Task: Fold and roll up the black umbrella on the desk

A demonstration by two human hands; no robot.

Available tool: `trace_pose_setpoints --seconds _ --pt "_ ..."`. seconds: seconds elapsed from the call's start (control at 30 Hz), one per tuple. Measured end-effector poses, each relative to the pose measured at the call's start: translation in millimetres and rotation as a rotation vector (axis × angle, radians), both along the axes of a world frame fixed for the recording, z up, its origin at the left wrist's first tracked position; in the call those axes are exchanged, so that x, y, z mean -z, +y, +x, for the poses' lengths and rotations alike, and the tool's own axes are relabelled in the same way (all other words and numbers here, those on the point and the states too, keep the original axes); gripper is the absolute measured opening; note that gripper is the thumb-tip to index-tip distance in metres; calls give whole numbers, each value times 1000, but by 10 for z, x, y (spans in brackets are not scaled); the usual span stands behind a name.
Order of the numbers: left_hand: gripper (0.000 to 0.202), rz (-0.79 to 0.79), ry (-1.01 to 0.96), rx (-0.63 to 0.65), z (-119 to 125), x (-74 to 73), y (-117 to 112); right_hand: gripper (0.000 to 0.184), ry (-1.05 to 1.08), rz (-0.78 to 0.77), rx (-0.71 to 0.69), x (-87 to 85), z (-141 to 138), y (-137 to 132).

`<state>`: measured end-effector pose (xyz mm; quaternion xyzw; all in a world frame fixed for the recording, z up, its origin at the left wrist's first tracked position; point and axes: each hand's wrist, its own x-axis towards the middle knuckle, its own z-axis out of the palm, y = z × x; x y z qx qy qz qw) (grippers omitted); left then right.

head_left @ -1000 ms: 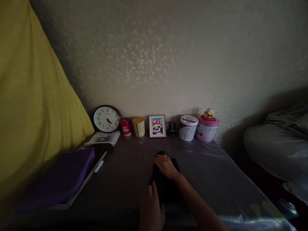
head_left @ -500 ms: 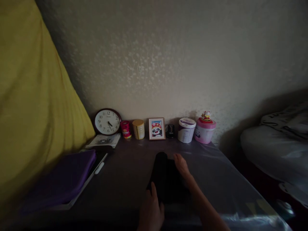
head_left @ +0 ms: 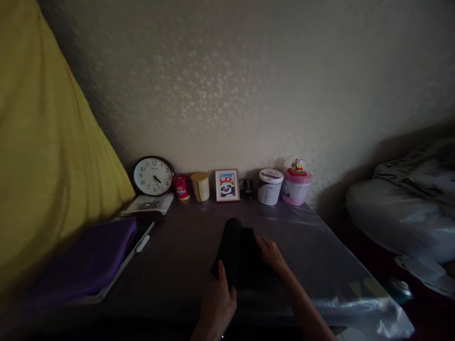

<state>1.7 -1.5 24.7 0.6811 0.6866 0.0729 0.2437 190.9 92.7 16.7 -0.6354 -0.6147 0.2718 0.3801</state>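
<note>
A black piece of cloth point(head_left: 236, 253), perhaps a folded garment, lies in the middle of the dark table point(head_left: 177, 255). My left hand point(head_left: 216, 303) rests at its near left edge, thumb up against the cloth, fingers hidden in the dim light. My right hand point(head_left: 270, 252) lies on the cloth's right side with the fingers bent down onto it. Whether either hand grips the cloth is not clear.
Along the wall stand a round clock point(head_left: 153, 176), a red tin point(head_left: 180, 186), a gold tin point(head_left: 200, 186), a framed panda picture point(head_left: 226, 185), a white tub point(head_left: 269, 186) and a pink tub point(head_left: 295, 186). A purple folder point(head_left: 88, 260) lies left; yellow curtain point(head_left: 42, 156) beside it; bedding point(head_left: 401, 208) right.
My right hand slid from the top of the cloth to its far right corner, then drew back along the right side. The left hand stayed at the near edge. The view shifted slightly.
</note>
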Motion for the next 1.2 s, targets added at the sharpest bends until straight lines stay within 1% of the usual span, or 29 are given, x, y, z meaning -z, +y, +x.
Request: trace_pose_setpoints --seconds 0.1,0.23,0.33,0.47,0.6,0.8,1.03,1.2 --pt "67 -5 15 1 -2 -15 -9 37 -13 -25 -15 -25 -93 -5" --pt "66 2 30 11 -3 -15 -13 33 -78 -69 28 -4 -193 35" --pt "67 -8 28 7 -2 -13 -11 32 -94 -69 29 -11 -241 97" --pt "67 -21 13 4 -7 -29 -8 39 -17 -50 -14 -91 -346 160" --pt "67 -33 16 0 -17 -43 -2 39 17 -32 -58 -183 -543 184" --pt "66 -23 20 13 -32 -26 3 36 -176 -62 -70 -226 -799 217" --pt "65 -26 -17 4 -26 -20 6 31 -319 -85 -84 -238 -935 237" --pt "66 -58 -43 17 -68 -69 29 28 -391 -105 -91 -295 -1021 220"
